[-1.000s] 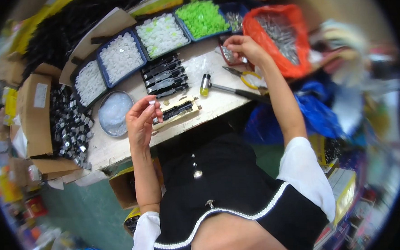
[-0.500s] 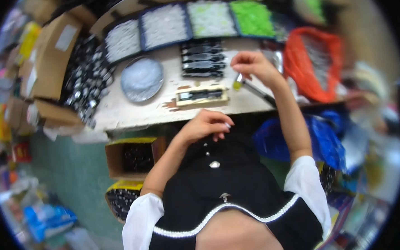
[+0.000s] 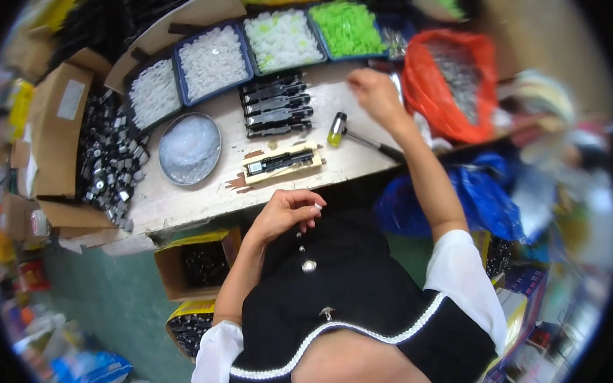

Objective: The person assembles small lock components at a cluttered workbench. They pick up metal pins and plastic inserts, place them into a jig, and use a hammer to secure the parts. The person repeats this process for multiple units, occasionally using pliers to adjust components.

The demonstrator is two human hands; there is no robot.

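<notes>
My left hand (image 3: 287,215) is at the table's front edge, thumb and fingers pinched on a small white piece (image 3: 318,207). My right hand (image 3: 376,96) is over the table, just in front of a tray of bright green pieces (image 3: 346,30); its fingers are curled and blurred, and whatever they may hold cannot be seen. Between the hands, a cream-coloured holder (image 3: 310,165) carries a black part (image 3: 277,164) lying lengthwise. A hammer (image 3: 337,129) with a black and yellow head lies beside it, handle pointing toward my right forearm.
Several black assemblies (image 3: 278,108) lie in a stack behind the holder. Trays of white pieces (image 3: 213,61) line the back. A round metal dish (image 3: 192,177) and loose dark metallic parts (image 3: 107,160) are on the left. A red bag (image 3: 418,81) of metal pieces stands right.
The view has shifted, so the table things appear further left. My right hand has moved away from the hammer head toward the green tray. My left hand keeps its pinch near the table edge.
</notes>
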